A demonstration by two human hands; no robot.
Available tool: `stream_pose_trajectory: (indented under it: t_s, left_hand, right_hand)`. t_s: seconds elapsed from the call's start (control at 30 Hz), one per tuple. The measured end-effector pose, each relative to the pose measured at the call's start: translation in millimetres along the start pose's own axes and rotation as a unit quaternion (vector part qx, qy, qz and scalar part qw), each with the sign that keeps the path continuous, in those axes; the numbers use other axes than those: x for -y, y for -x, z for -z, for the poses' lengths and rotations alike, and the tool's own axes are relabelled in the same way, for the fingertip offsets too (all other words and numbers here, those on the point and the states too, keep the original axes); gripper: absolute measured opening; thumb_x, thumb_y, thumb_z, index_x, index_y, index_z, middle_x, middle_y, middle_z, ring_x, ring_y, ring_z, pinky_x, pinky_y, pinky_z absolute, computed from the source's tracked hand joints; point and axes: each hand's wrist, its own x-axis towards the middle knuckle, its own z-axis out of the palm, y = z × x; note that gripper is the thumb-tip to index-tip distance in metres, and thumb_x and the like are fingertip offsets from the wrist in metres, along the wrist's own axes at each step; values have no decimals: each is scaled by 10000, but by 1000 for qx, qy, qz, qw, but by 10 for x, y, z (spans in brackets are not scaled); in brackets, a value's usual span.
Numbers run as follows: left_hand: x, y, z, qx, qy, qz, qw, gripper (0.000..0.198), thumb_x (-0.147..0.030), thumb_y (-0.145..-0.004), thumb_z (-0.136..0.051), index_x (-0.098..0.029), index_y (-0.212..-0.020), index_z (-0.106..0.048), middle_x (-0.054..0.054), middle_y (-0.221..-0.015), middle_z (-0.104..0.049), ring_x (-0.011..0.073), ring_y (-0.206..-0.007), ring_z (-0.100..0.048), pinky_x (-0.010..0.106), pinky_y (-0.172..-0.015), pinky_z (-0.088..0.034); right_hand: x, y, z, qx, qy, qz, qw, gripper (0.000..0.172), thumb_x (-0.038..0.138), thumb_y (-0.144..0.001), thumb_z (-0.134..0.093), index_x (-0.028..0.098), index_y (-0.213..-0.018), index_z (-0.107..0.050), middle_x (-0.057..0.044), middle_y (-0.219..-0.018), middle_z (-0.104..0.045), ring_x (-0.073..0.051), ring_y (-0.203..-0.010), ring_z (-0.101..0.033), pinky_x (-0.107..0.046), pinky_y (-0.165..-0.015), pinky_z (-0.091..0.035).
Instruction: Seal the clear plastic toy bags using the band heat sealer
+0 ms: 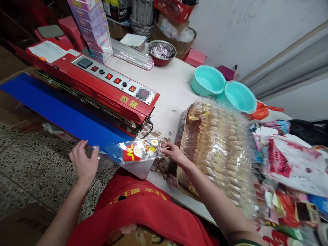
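The right hand (172, 152) has its grip closed on the right end of a clear bag (118, 150); the left hand (84, 163) spreads its fingers beside the other end, and whether its thumb touches the film I cannot tell. Inside the bag lie a red-and-yellow piece (132, 152) and a small egg-like piece (154, 143). The bag is above the end of a blue belt (64, 109), by the near edge of the table (170, 89). To its right, a cardboard box (180, 125) is packed with rows of clear packs (220, 147). Toward the table's far edge stand two turquoise basins (203, 90) and a metal bowl (162, 62) of pale purple sachets (161, 52).
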Motion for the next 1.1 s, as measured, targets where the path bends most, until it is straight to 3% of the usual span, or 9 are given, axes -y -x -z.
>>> stream_pose_trajectory:
  t_s: [0.07, 0.17, 0.27, 0.4, 0.57, 0.83, 1.1]
  left_hand:
    - [-241, 36, -66, 80, -62, -157, 982, 622, -488, -763, -662, -192, -1290, -515, 170, -1495, -397, 351, -1419, -288, 554, -1132, -243]
    - [-552, 107, -267, 263, -106, -299, 911, 752, -515, -695, -720, -240, -1351, -475, 130, -1528, -369, 358, -1447, -220, 612, -1159, -59]
    - [-660, 162, -441, 312, -124, -316, 887, 799, -477, -698, -718, -239, -1404, -431, 137, -1495, -418, 350, -1421, -281, 608, -1159, -6]
    - [-614, 185, -495, 308, -130, -307, 891, 779, -475, -707, -703, -238, -1401, -441, 138, -1479, -437, 350, -1395, -326, 599, -1161, -13]
    - [-586, 188, -474, 307, -121, -304, 894, 792, -485, -706, -705, -231, -1406, -433, 142, -1479, -434, 351, -1390, -331, 599, -1160, -22]
    - [-570, 189, -485, 302, -126, -307, 893, 774, -511, -719, -697, -219, -1391, -446, 147, -1475, -435, 351, -1379, -342, 599, -1160, -48]
    - [-604, 195, -474, 310, -133, -300, 892, 783, -504, -736, -681, -231, -1419, -413, 129, -1483, -425, 347, -1387, -332, 607, -1163, -56]
  right_hand:
    - [56, 37, -17, -59, 122, 136, 981, 447, 479, -695, -778, 221, -1046, -677, -101, -1087, -606, -230, -910, -602, -376, -736, -540]
    - [198, 84, -88, -35, 310, 313, 897, 328, 303, -838, -676, 296, -1163, -640, -112, -1338, -490, -276, -1163, -507, -447, -930, -498]
    - [310, 96, -152, 5, 418, 370, 830, 237, 233, -887, -597, 272, -1115, -649, -112, -1335, -506, -279, -1150, -497, -464, -964, -482]
    - [326, 124, -122, 3, 455, 387, 802, 180, 288, -894, -595, 211, -1046, -651, -146, -1313, -526, -300, -1187, -476, -481, -977, -477]
    - [257, 229, -20, 3, 465, 386, 797, 129, 249, -905, -576, 219, -1004, -652, -135, -1306, -539, -291, -1184, -493, -488, -961, -492]
    - [237, 234, -79, -81, 331, 334, 879, 193, 291, -940, -520, 240, -1050, -670, -121, -1186, -570, -244, -1064, -556, -400, -875, -519]
    - [343, 185, -307, -14, 404, 361, 840, 146, 272, -894, -603, 259, -952, -736, -105, -1147, -600, -265, -1018, -509, -410, -830, -475]
